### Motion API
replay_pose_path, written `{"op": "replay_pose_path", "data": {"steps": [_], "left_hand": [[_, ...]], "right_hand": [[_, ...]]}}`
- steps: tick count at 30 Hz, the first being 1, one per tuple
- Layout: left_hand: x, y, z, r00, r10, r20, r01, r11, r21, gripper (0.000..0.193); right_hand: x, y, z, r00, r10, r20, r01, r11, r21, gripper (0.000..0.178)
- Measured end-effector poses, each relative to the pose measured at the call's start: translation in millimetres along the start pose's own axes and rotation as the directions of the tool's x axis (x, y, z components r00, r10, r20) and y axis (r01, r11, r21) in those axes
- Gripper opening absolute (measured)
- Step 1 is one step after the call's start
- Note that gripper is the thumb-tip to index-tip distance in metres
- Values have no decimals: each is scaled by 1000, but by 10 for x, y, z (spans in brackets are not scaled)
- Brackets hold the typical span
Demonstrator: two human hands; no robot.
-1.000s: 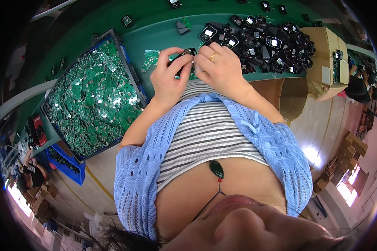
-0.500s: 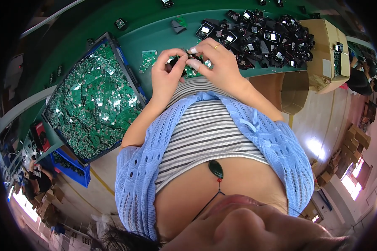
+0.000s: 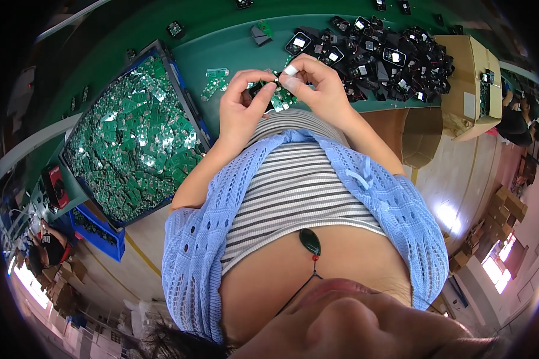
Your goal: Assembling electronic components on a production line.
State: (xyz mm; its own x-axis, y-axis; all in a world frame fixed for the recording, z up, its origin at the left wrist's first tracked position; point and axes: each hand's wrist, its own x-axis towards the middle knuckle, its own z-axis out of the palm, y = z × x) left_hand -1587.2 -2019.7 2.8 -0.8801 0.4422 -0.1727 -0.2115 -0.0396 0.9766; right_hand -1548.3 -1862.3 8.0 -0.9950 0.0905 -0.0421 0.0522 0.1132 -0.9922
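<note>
In front of my body, at the near edge of the green bench, my two hands meet fingertip to fingertip. My left hand (image 3: 242, 106) is closed in a pinch, with a black plastic housing (image 3: 256, 90) showing between its thumb and forefinger. Opposite it, my right hand (image 3: 322, 88) pinches thumb against forefinger; whatever small piece lies there is hidden. A white wrap covers one right fingertip. Just below the fingertips shows a green circuit board (image 3: 281, 100), and I cannot tell whether it is held or lying there. Left of my hands rest loose green boards (image 3: 214, 84).
A blue-rimmed tray (image 3: 182, 99) heaped with green circuit boards stands at the left. At the right lies a pile of black housings (image 3: 371, 60), beside an open cardboard box (image 3: 461, 78). A dark grey piece (image 3: 260, 36) sits farther back. Below the tray hangs a blue bin (image 3: 105, 239).
My right fingers have drawn closer together and nearer the left fingertips. More of the green board shows beneath them. The whole view has shifted slightly.
</note>
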Motion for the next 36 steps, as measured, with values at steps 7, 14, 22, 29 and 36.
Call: {"op": "replay_pose_path", "data": {"steps": [7,14,22,29,36], "left_hand": [[61,-84,-17,962,273,-16,-263,942,208,11],[2,25,54,991,97,-89,-91,993,72,19],[-35,128,0,986,154,-66,-118,919,376,27],[-47,150,8,976,207,-71,-163,903,398,28],[-44,156,22,967,248,-58,-201,882,426,28]], "right_hand": [[-7,-67,-6,996,-89,31,93,978,-187,8],[-25,-67,-12,911,-411,-20,373,846,-382,12],[-12,-127,-37,788,-595,161,567,598,-567,20],[-18,-154,-24,760,-610,225,606,540,-584,18],[-26,-220,-21,730,-618,291,631,446,-634,22]]}}
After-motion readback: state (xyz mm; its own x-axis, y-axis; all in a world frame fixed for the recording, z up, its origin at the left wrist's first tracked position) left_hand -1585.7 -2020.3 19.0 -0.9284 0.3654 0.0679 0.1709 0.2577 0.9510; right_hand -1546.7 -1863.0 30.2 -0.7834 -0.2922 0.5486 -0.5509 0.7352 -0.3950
